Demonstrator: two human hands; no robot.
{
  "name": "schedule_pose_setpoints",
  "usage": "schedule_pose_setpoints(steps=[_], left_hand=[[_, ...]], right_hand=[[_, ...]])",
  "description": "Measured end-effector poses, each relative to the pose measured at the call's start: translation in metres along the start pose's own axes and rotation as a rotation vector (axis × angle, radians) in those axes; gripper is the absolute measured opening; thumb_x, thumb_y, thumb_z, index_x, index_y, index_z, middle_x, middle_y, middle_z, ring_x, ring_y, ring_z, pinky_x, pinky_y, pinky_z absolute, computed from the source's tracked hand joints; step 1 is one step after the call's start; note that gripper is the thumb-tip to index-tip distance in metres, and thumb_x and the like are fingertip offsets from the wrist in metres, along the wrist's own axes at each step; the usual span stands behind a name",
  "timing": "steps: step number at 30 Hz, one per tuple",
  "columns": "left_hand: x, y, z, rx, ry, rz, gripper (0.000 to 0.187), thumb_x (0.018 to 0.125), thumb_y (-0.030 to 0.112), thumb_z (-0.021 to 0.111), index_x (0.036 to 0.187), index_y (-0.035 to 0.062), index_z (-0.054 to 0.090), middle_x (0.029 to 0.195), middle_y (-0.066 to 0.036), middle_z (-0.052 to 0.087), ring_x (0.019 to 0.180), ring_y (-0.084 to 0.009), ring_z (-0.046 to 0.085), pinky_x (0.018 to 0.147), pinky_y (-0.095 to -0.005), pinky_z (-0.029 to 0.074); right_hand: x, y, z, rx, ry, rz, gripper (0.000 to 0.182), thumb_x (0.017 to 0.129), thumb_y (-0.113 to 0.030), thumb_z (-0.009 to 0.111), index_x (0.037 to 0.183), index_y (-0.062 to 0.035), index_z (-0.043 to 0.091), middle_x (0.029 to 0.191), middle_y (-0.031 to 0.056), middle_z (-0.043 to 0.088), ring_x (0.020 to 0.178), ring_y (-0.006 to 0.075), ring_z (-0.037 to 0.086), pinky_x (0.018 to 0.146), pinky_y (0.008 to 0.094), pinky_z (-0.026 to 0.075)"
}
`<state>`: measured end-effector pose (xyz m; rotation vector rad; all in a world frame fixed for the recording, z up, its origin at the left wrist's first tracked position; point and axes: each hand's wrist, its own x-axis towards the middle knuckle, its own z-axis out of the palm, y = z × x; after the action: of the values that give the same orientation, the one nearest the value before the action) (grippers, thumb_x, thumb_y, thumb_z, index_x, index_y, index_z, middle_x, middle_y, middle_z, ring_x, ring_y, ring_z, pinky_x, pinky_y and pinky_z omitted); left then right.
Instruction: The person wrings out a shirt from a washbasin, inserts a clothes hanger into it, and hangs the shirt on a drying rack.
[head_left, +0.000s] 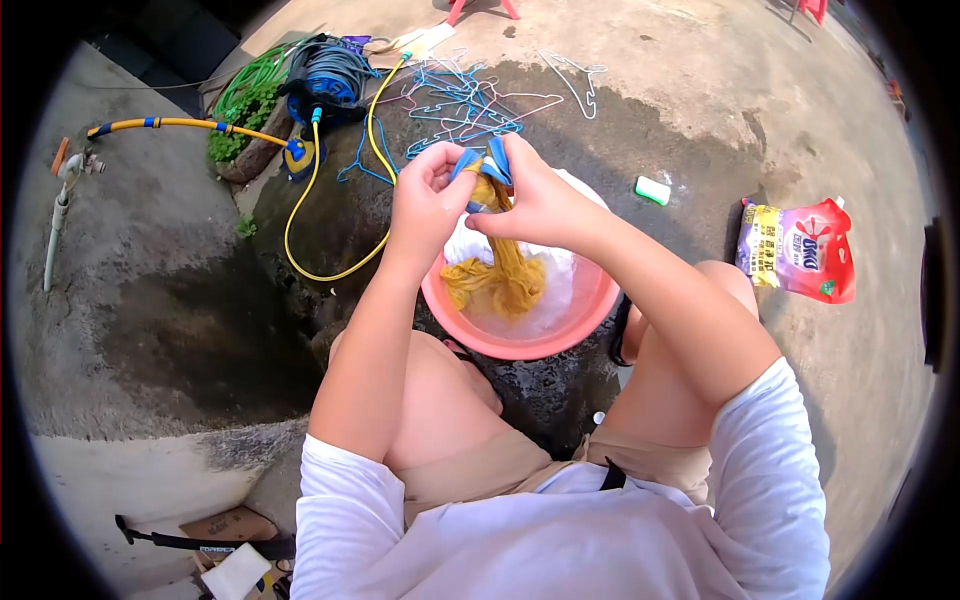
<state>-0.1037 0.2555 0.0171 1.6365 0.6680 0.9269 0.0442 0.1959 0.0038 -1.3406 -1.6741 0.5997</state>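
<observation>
Cloth point(515, 272), mustard yellow, hangs from the left hand point(433, 190) and right hand point(540, 198), which pinch its blue part point(498, 162) close together above the pink basin point(525, 349), probably so drips land inside; its lower end seems to trail there. Detergent bag point(808, 252) lies rightward, apparently within reach.

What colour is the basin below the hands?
The basin is coral pink; the head view shows it.

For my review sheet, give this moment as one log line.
left hand: holding yellow-and-blue cloth; right hand: holding same cloth; cloth: lower end in pink basin; red bag: on ground
</observation>
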Motion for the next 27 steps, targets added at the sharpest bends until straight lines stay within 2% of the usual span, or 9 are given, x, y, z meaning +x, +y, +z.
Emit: schedule_pose_setpoints(steps=[4,9,13,14,18,19,22,24,27], left_hand=[[0.008,0.002,0.000,0.452,-0.153,0.342,0.013,0.077,-0.004,0.058,0.090,-0.0033,0.058,0.087,-0.003,0.056,0.086,-0.0100,0.054,0.075,-0.0225,0.043],[0.021,-0.004,-0.025,-0.191,-0.104,0.013,0.042,0.082,0.005,0.063,0.117,0.0031,0.040,0.108,-0.009,0.050,0.103,-0.0165,0.053,0.088,-0.0325,0.045],[0.017,-0.014,-0.041,0.292,-0.503,-0.219,0.098,0.069,0.035,0.077,0.142,0.0026,0.020,0.139,-0.017,0.035,0.131,-0.0277,0.033,0.109,-0.0410,0.022],[0.017,-0.022,-0.038,0.439,-0.634,-0.268,0.095,0.068,0.035,0.079,0.140,0.0031,0.025,0.138,-0.016,0.036,0.130,-0.0259,0.034,0.108,-0.0388,0.026],[0.003,-0.035,0.001,-0.002,-0.341,-0.286,0.049,0.076,0.025,0.073,0.112,0.0028,0.050,0.099,-0.009,0.061,0.087,-0.0196,0.061,0.077,-0.0324,0.049],[0.002,-0.042,0.006,-0.114,-0.331,-0.322,0.033,0.080,0.018,0.067,0.106,0.0025,0.052,0.084,-0.004,0.061,0.069,-0.0148,0.060,0.064,-0.0288,0.048],[-0.002,-0.041,0.009,-0.104,-0.215,-0.348,0.031,0.081,0.016,0.065,0.106,0.0028,0.051,0.082,-0.004,0.059,0.065,-0.0131,0.058,0.059,-0.0278,0.047],[-0.004,-0.036,0.010,-0.038,-0.194,-0.301,0.026,0.081,0.014,0.062,0.102,0.0029,0.051,0.079,-0.004,0.058,0.067,-0.0142,0.058,0.059,-0.0287,0.046],[-0.005,-0.041,0.015,0.011,-0.155,-0.278,0.017,0.079,0.013,0.061,0.091,0.0047,0.053,0.065,-0.001,0.055,0.058,-0.0121,0.054,0.051,-0.0269,0.041]], right_hand=[[0.007,0.018,0.011,0.056,0.070,0.007,0.041,0.070,-0.017,0.071,0.100,0.0000,0.048,0.089,0.0154,0.055,0.081,0.0233,0.057,0.072,0.0337,0.046],[0.022,0.006,-0.001,0.233,0.077,0.143,0.015,0.081,-0.012,0.061,0.092,-0.0014,0.059,0.079,0.0079,0.061,0.071,0.0136,0.058,0.066,0.0294,0.047],[0.030,-0.003,-0.003,0.539,0.028,0.199,0.015,0.087,-0.015,0.059,0.095,-0.0032,0.057,0.083,0.0015,0.061,0.073,0.0084,0.056,0.066,0.0255,0.046],[0.031,-0.010,-0.004,0.618,0.006,0.214,0.015,0.087,-0.016,0.059,0.095,-0.0033,0.057,0.083,0.0009,0.061,0.073,0.0083,0.056,0.066,0.0250,0.046],[0.035,-0.025,0.000,0.821,-0.079,0.352,0.019,0.084,-0.017,0.064,0.094,-0.0036,0.056,0.084,0.0015,0.060,0.078,0.0075,0.057,0.071,0.0237,0.045],[0.038,-0.025,0.003,0.760,-0.053,0.298,0.021,0.081,-0.017,0.067,0.094,-0.0045,0.056,0.085,0.0014,0.059,0.079,0.0083,0.057,0.071,0.0237,0.045],[0.043,-0.020,0.013,0.302,-0.001,0.081,0.022,0.081,-0.017,0.068,0.095,-0.0044,0.056,0.087,0.0019,0.059,0.079,0.0098,0.057,0.070,0.0243,0.046],[0.045,-0.016,0.028,0.261,0.038,-0.068,0.021,0.083,-0.016,0.066,0.094,-0.0035,0.054,0.087,0.0030,0.058,0.079,0.0127,0.058,0.071,0.0251,0.048],[0.045,-0.027,0.035,0.739,-0.052,0.170,0.020,0.088,-0.020,0.061,0.092,-0.0036,0.051,0.078,0.0060,0.057,0.067,0.0156,0.059,0.064,0.0257,0.048]])
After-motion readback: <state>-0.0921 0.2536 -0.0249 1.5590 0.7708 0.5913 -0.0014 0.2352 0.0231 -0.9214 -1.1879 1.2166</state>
